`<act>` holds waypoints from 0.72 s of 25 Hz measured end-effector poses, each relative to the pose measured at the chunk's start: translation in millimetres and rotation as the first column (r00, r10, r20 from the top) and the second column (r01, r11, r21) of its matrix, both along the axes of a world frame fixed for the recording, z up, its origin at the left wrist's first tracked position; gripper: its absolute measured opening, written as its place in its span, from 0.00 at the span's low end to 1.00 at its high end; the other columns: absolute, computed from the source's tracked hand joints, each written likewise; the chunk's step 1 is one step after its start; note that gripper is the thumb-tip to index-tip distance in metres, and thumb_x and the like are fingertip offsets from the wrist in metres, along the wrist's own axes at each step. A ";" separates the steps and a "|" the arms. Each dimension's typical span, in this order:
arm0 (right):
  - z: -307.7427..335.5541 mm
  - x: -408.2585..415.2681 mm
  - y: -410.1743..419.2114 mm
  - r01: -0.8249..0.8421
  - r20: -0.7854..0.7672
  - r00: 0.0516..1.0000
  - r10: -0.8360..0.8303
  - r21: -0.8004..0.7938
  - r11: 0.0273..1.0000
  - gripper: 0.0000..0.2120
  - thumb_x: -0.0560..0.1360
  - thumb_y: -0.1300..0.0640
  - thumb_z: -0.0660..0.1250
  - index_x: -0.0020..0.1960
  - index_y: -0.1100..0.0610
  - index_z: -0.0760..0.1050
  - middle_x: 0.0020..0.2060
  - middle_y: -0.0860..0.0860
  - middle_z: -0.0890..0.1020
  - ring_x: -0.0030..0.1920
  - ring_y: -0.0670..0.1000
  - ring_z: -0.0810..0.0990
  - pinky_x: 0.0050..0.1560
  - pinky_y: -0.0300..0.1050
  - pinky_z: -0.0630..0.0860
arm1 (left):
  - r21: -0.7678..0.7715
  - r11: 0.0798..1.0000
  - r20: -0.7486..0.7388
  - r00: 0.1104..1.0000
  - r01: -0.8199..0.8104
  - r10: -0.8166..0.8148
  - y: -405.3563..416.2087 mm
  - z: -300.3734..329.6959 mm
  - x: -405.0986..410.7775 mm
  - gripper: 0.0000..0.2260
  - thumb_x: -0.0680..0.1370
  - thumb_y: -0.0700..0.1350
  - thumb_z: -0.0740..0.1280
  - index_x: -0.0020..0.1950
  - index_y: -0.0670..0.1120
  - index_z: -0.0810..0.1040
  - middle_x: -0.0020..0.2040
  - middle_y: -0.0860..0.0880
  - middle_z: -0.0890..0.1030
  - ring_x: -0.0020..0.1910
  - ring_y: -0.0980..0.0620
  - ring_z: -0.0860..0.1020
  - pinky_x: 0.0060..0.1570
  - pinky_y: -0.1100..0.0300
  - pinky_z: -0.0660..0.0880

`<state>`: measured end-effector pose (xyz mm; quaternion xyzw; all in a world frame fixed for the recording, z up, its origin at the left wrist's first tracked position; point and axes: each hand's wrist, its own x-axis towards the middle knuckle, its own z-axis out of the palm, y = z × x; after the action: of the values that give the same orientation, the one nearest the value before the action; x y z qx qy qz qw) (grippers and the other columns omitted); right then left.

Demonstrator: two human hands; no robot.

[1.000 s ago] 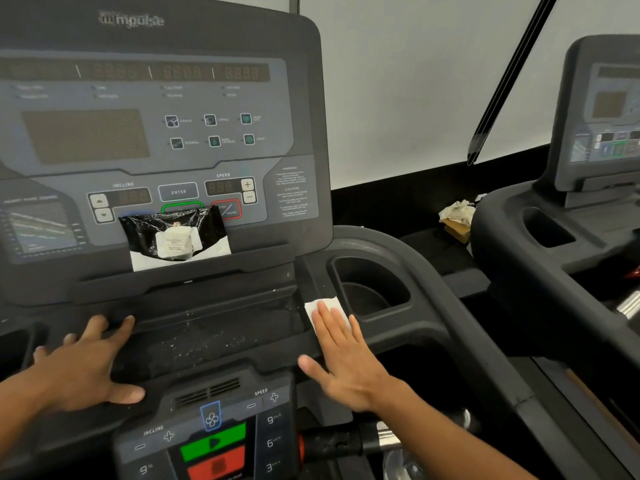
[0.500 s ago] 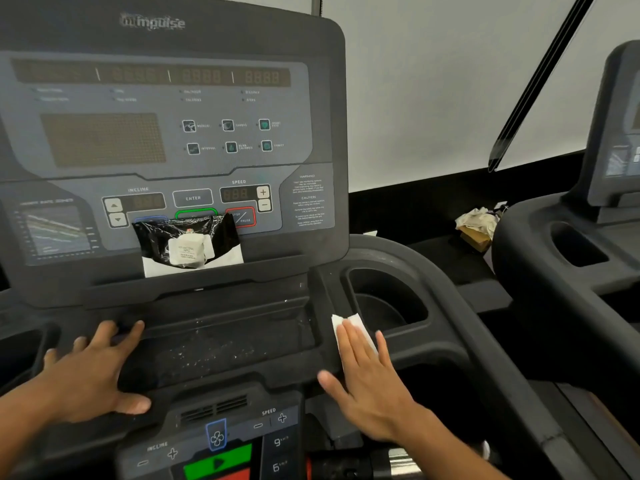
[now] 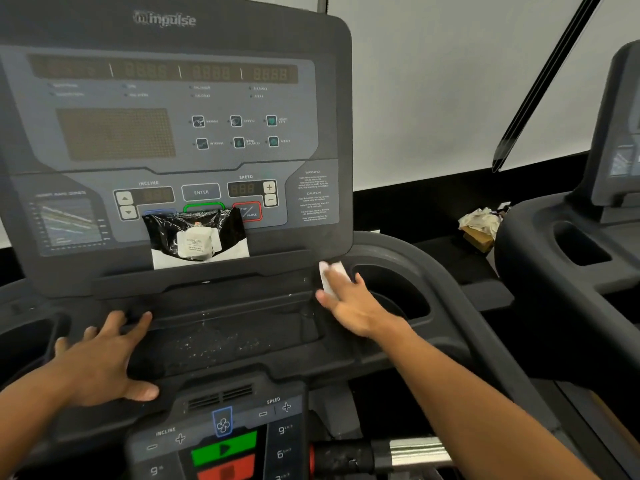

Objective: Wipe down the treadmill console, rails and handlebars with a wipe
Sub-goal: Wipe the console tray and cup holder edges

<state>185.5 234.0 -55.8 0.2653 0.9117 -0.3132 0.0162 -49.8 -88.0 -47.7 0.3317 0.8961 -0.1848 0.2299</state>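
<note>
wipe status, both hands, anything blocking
Right hand flat on wipe beside cup holder. Left hand open, braced on tray ledge. Packet leaning against console buttons.

Wipe (image 3: 330,275) left of cup holder (image 3: 391,292)

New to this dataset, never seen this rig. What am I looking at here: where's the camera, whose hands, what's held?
There is no robot. One camera sits on a person's head and looks down at their own bare hands. They stand at a treadmill console. The right hand presses a white wipe flat against the ledge beside the right cup holder, just under the console's lower right corner. The left hand rests open on the tray edge and holds nothing. A plastic wipe packet leans against the console's buttons. A second treadmill stands to the right.
</note>
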 end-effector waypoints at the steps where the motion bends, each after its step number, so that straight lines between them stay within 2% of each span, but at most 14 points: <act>1: 3.2 25.5 -7.2 -0.018 -0.008 1.000 0.018 0.004 1.000 0.28 0.83 0.49 0.56 0.80 0.52 0.51 0.79 0.51 0.57 0.79 0.54 0.50 0.76 0.51 0.35 | 0.011 1.000 -0.001 1.000 0.003 -0.003 -0.3 -0.9 0.1 0.61 0.61 0.79 0.66 0.80 0.57 0.35 0.75 0.49 0.49 0.75 0.42 0.61 0.71 0.37 0.63; 4: -13.9 103.8 -35.3 -0.124 -0.074 0.989 0.131 0.095 0.988 0.30 0.81 0.53 0.59 0.80 0.49 0.52 0.79 0.44 0.57 0.79 0.44 0.51 0.78 0.54 0.36 | 0.021 1.000 0.015 1.000 -0.004 0.003 -0.8 1.3 -0.8 0.61 0.60 0.80 0.65 0.80 0.57 0.36 0.75 0.49 0.49 0.75 0.41 0.61 0.71 0.36 0.63; 6: -28.9 123.1 -42.0 -0.141 -0.028 0.989 0.145 0.102 0.985 0.30 0.81 0.54 0.58 0.80 0.46 0.51 0.79 0.40 0.54 0.78 0.38 0.48 0.77 0.53 0.34 | 0.020 1.000 0.015 1.000 0.002 -0.002 -0.5 1.6 -0.2 0.61 0.59 0.80 0.65 0.80 0.57 0.36 0.76 0.48 0.48 0.75 0.40 0.61 0.71 0.36 0.62; 9: -22.6 84.7 -31.9 -0.087 -0.016 0.996 0.090 0.127 0.988 0.28 0.83 0.51 0.53 0.81 0.50 0.49 0.80 0.45 0.54 0.79 0.43 0.47 0.75 0.51 0.29 | -0.003 1.000 0.012 1.000 -0.003 0.003 0.7 3.1 -0.2 0.61 0.60 0.80 0.65 0.80 0.57 0.35 0.77 0.48 0.47 0.75 0.39 0.61 0.71 0.35 0.61; 12: -25.7 16.5 -10.9 -0.053 0.073 0.996 0.044 0.132 0.990 0.32 0.83 0.44 0.50 0.81 0.52 0.40 0.81 0.48 0.43 0.79 0.46 0.39 0.74 0.54 0.27 | -0.007 1.000 0.027 0.999 -0.016 0.016 1.3 2.7 -1.4 0.61 0.60 0.79 0.66 0.80 0.57 0.35 0.76 0.49 0.48 0.75 0.40 0.61 0.71 0.34 0.60; 14: -30.3 -23.6 7.0 -0.064 0.140 0.989 0.040 0.174 0.983 0.33 0.82 0.40 0.47 0.81 0.52 0.39 0.80 0.49 0.40 0.79 0.47 0.37 0.74 0.57 0.27 | -0.013 1.000 0.023 1.000 -0.013 0.014 0.8 0.9 -1.6 0.61 0.60 0.79 0.67 0.80 0.57 0.35 0.76 0.49 0.48 0.76 0.40 0.60 0.72 0.33 0.58; 16: -31.2 -39.8 13.3 -0.101 0.151 0.986 0.069 0.216 0.971 0.35 0.81 0.37 0.46 0.81 0.53 0.40 0.80 0.50 0.41 0.79 0.49 0.37 0.75 0.58 0.29 | -0.017 1.000 0.013 1.000 -0.023 0.023 0.5 1.8 -0.2 0.60 0.61 0.78 0.67 0.80 0.57 0.36 0.76 0.49 0.49 0.75 0.42 0.61 0.72 0.33 0.57; 18: -32.1 -21.0 0.8 -0.151 0.121 0.985 0.126 0.228 0.962 0.36 0.81 0.35 0.46 0.80 0.52 0.36 0.80 0.48 0.38 0.78 0.49 0.34 0.76 0.57 0.32 | -0.011 1.000 0.007 1.000 -0.022 0.022 1.3 2.6 1.8 0.60 0.62 0.77 0.68 0.81 0.57 0.37 0.76 0.49 0.50 0.75 0.42 0.62 0.72 0.33 0.57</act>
<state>164.5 234.9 -88.0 0.2168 0.9568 -0.1860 0.0544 -48.0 -86.7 -45.2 0.3210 0.8979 -0.1860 0.2370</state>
